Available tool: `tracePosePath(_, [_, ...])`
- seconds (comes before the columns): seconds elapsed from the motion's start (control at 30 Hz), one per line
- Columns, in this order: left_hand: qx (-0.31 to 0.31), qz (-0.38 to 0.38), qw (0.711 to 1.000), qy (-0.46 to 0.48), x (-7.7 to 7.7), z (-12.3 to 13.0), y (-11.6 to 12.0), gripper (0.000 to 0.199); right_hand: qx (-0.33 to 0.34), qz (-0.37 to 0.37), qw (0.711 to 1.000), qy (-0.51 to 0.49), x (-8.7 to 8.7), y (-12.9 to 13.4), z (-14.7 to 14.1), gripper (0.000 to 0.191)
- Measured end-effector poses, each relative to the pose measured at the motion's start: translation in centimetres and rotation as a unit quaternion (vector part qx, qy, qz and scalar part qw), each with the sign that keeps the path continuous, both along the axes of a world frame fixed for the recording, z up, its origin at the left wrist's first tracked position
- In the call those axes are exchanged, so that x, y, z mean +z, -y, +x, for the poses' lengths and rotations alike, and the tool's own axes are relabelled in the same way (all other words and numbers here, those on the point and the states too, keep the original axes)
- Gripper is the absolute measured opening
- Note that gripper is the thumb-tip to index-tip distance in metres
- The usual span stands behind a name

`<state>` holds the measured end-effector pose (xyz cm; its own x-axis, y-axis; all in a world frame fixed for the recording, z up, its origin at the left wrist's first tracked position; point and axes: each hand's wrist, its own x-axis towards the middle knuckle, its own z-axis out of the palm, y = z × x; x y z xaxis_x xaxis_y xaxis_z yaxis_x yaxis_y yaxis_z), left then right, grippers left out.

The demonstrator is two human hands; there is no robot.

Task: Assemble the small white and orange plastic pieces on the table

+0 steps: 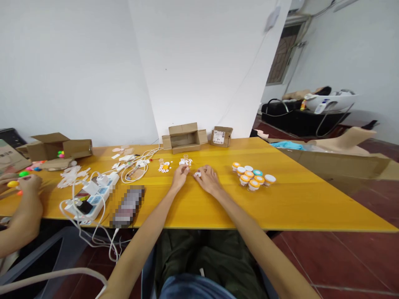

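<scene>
Over the middle of the yellow table, my left hand has its fingers bent together; whatever lies between them is too small to name. My right hand is beside it, its fingertips closed on a small white disc. Just behind my hands, small white pieces lie around a clear cup. More white pieces with orange ones are to the left. A cluster of small jars with orange, white and teal lids stands to the right.
An open cardboard box and a smaller box stand by the wall. A power strip, tangled white cables and a phone lie left. At far left, another person's hands hold colourful pieces. A large carton is beyond the right edge.
</scene>
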<state>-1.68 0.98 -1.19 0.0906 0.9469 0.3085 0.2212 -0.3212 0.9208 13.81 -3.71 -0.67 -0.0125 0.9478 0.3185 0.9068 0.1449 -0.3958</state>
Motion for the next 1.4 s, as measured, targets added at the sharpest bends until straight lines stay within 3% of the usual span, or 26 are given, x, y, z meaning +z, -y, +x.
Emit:
tracePosePath(0.27, [-0.004, -0.016, 1.000, -0.009, 0.0, 0.2, -0.1, 0.007, -0.058, 0.007, 0.998, -0.014, -0.1, -4.9, 2.2, 0.027])
tracePosePath(0.5, [-0.006, -0.011, 1.000, -0.020, -0.3, 0.1, -0.1, 0.008, -0.063, -0.009, 0.997, -0.032, 0.3, -8.2, 2.3, 0.028])
tracePosePath(0.87, [-0.012, -0.001, 0.999, -0.031, -0.5, 0.2, -0.1, 0.010, -0.026, -0.026, 0.999, -0.003, 1.2, -8.7, 2.1, 0.032])
tracePosePath(1.23, [-0.026, -0.001, 0.999, -0.024, 0.0, 0.4, 0.3, 0.012, -0.034, -0.034, 0.998, 0.040, 1.3, -8.1, 1.9, 0.052])
tracePosePath(1.4, [-0.019, 0.009, 0.999, -0.028, 0.1, 0.5, 0.3, 0.010, -0.032, -0.045, 0.997, 0.044, 1.3, -8.6, 1.9, 0.047])
